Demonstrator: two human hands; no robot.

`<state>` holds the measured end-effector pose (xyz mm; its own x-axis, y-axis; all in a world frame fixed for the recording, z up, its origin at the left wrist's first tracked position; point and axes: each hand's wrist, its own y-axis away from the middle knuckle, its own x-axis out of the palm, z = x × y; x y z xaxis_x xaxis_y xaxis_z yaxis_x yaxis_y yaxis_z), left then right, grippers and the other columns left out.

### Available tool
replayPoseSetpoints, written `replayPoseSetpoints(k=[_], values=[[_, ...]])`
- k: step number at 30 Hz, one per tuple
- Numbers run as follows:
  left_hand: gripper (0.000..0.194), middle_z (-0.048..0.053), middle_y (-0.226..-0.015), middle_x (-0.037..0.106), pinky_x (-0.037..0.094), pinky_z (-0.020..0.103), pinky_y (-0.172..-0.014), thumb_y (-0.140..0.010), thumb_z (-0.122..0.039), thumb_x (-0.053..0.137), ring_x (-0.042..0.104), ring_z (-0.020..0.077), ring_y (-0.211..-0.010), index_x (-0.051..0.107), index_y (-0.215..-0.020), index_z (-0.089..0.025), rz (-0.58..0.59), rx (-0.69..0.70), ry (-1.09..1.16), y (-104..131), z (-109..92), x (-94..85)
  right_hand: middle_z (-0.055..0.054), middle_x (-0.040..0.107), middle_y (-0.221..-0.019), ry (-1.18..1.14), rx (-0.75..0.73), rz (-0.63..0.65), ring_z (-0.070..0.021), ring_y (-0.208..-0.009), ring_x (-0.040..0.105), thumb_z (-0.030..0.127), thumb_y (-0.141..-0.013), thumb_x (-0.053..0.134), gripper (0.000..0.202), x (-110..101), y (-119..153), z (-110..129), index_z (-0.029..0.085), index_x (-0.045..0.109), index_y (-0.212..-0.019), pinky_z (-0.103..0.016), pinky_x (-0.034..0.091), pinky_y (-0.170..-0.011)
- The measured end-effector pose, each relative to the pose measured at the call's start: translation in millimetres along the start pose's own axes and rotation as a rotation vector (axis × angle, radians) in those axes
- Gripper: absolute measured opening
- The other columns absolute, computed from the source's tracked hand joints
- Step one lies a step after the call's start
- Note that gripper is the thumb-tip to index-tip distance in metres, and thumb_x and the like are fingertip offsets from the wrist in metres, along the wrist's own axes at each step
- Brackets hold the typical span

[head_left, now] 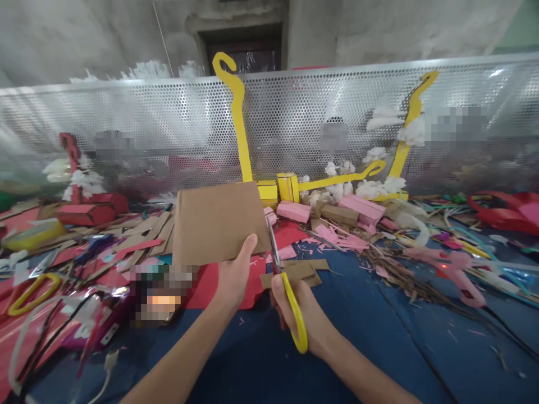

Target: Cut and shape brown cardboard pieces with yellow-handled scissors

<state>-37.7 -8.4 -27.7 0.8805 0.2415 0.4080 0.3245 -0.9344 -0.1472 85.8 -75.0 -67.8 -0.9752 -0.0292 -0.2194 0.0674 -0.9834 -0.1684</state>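
A flat brown cardboard piece is raised above the table in my left hand, whose thumb lies on its face near the lower right corner. My right hand is closed around yellow-handled scissors. Their blades point upward along the right edge of the cardboard; whether they touch it is hard to tell. Beneath the cardboard lies red paper. Brown cardboard scraps rest on the table just beyond my right hand.
Yellow hook-shaped pieces stand before a perforated metal screen. Pink blocks lie mid-table. A pink glue gun with a cable is at the right. Left are cables, another yellow-handled pair of scissors and a red construction.
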Motion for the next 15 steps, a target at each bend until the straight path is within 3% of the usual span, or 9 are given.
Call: replayPoseSetpoints(k=[9,15], values=[[0.042,0.010,-0.106,0.077,0.059,0.042,-0.094,-0.071,-0.035,0.085,0.071,0.0281,-0.108,0.072,-0.108,-0.020,-0.015,-0.052,0.043,-3.4,1.3,-4.3,0.004,0.043,-0.055,0.090,-0.031,0.016,-0.0124,-0.049,0.044,0.066,-0.099,0.041,0.051,-13.6,7.8,11.8,0.023,0.046,-0.073,-0.024,0.031,-0.047],[0.041,0.010,-0.110,0.077,0.059,0.042,-0.094,-0.070,-0.033,0.087,0.070,0.0297,-0.112,0.074,-0.106,-0.020,0.006,-0.037,0.051,0.8,3.1,-3.7,0.004,0.041,-0.060,0.171,-0.129,-0.002,-0.0124,-0.053,0.041,0.060,-0.100,0.043,0.046,-17.0,6.1,20.6,0.023,0.045,-0.074,-0.026,0.030,-0.052]])
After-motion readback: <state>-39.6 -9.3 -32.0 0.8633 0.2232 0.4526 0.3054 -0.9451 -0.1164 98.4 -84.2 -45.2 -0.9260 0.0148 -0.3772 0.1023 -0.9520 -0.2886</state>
